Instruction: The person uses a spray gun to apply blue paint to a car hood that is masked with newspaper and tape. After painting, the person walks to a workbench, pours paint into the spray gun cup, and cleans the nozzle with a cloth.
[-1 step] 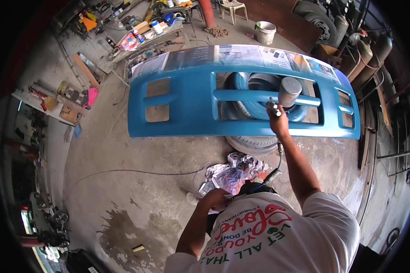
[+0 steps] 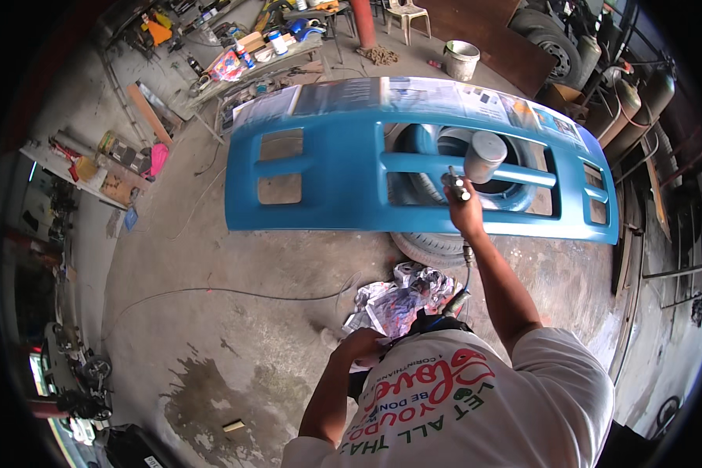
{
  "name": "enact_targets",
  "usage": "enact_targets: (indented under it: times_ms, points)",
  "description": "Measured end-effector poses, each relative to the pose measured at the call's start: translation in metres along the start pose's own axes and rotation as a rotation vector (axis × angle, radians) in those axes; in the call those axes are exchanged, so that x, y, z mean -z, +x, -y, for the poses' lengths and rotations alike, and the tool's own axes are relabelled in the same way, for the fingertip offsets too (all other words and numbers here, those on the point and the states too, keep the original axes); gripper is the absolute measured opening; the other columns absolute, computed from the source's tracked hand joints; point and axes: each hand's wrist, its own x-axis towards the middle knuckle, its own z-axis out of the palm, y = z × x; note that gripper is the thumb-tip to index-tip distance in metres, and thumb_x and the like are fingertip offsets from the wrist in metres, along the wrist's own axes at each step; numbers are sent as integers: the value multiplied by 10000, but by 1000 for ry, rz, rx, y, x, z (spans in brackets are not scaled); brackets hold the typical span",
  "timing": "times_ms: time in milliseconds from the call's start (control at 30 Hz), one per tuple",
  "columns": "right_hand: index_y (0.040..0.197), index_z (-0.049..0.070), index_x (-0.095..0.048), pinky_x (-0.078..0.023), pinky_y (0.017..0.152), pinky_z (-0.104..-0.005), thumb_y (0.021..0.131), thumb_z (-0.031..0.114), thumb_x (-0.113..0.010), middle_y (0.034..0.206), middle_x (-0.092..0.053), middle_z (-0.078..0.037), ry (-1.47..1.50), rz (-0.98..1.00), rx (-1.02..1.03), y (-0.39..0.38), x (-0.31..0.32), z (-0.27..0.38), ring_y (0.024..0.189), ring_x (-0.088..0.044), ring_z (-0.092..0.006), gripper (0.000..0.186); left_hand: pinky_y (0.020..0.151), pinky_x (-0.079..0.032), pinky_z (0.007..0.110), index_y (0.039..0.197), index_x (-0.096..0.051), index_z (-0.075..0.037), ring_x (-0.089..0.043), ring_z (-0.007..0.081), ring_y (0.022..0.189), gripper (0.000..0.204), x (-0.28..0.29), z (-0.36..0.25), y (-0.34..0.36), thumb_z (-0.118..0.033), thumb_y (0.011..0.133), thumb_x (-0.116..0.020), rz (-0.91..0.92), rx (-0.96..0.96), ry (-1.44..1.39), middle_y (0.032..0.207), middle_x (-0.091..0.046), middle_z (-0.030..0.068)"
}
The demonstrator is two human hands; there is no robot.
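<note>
Right grip (image 2: 465,212) is wrapped around a spray gun (image 2: 456,187) with a metal cup (image 2: 486,152) on top. In my view the cup overlaps the crossbar (image 2: 425,163) of the blue bumper (image 2: 341,183). Bumper sits over stacked tires (image 2: 429,248), newspaper sheets (image 2: 338,100) along its far edge. Hose (image 2: 469,274) hangs below the gun. Left grip (image 2: 363,345) at the waist; I can't tell whether it's holding anything.

The bumper panel (image 2: 343,219) spans above tires (image 2: 425,248). Newspaper sheets (image 2: 339,99) lie along its far edge. Crumpled paper (image 2: 402,300) lies before the tires. 1 bucket (image 2: 461,61) stands behind the panel; gas cylinders (image 2: 621,108) stand right-rear.
</note>
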Motion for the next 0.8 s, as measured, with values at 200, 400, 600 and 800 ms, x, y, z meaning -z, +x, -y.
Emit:
enact_targets:
  times_ms: [200,400,600,800]
  points:
    - [1248,55,-627,-556,827,-416,953,322,-744,1033,-739,-176,144,64,75,-74,-183,106,943,-716,-311,415,881,-567,406,1198,-752,-166,-741,302,953,371,59,123,-150,-386,901,-727,-124,3,-160,1047,-767,140]
    - [1125,81,-692,-445,409,-305,970,408,-717,707,-620,-35,364,336,-267,-93,-262,233,482,-541,-111,363,711,-568,318,1178,-768,-152,-695,137,729,300,128,203,-273,-201,883,-780,-65,318,-507,853,-769,89]
    - [1251,132,-602,-555,679,-487,958,423,-686,999,-723,-194,13,-91,-222,-14,-318,247,833,-710,-396,421,651,-547,301,1216,-765,-161,-659,94,675,371,224,199,-318,-143,848,-808,-321,-85,-315,788,-746,93]
    - [1287,139,-594,-502,980,-501,963,355,-676,1213,-697,-219,113,-188,-263,13,-424,272,1152,-641,-469,398,792,-583,385,1227,-751,-282,-742,299,804,399,302,277,-299,-297,829,-724,-168,-65,-125,919,-762,128]
